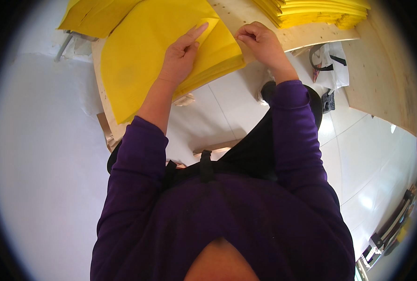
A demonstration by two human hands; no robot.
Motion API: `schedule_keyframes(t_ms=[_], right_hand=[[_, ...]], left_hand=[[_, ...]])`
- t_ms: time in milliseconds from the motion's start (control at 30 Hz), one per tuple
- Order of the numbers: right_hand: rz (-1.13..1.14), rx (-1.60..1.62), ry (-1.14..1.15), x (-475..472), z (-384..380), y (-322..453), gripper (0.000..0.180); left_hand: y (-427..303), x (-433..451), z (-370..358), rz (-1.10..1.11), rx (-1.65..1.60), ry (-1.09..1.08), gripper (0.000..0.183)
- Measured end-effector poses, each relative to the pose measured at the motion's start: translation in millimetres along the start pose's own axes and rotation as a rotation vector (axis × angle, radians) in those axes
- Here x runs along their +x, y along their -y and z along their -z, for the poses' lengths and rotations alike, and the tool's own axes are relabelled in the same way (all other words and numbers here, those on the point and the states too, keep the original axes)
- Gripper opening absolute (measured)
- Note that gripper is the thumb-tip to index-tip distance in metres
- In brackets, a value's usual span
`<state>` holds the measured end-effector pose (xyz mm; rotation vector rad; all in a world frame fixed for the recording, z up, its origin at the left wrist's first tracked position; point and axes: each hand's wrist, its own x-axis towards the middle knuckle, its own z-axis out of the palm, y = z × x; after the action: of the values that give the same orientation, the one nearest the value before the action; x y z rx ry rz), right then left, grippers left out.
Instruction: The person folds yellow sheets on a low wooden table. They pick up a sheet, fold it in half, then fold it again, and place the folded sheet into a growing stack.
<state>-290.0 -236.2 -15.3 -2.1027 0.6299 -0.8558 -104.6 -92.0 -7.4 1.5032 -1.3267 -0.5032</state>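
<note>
A stack of yellow fabric-like sheets [134, 59] lies over the near edge of a plywood table. My left hand [182, 56] rests on the top sheet, its index finger stretched out along a folded-over flap [208, 30]. Right of the stack, my right hand [261, 44] has thumb and index finger pinched together at the sheet's right edge. Whether something thin is between those fingertips is too small to tell. A small pale, see-through piece [247, 51] hangs just below them.
More yellow sheets [320, 14] are piled at the table's back right, others [96, 15] at the back left. The plywood tabletop [236, 14] shows between them. A white bag [336, 66] hangs or stands beside a plywood panel [380, 70] at right. A white wall is at left.
</note>
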Motion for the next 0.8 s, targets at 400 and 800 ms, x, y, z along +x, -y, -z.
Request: schedule_keyframes(t_ms=[400,800], right_hand=[[0.005,0.000,-0.094,10,-17,2,0.013],[-0.052,0.004,-0.119,8,-10,6,0.010]], left_hand=[[-4,-1,1,0.049,-0.067,0.089,0.049],[-4,-2,1,0.201,-0.067,0.012,0.039]])
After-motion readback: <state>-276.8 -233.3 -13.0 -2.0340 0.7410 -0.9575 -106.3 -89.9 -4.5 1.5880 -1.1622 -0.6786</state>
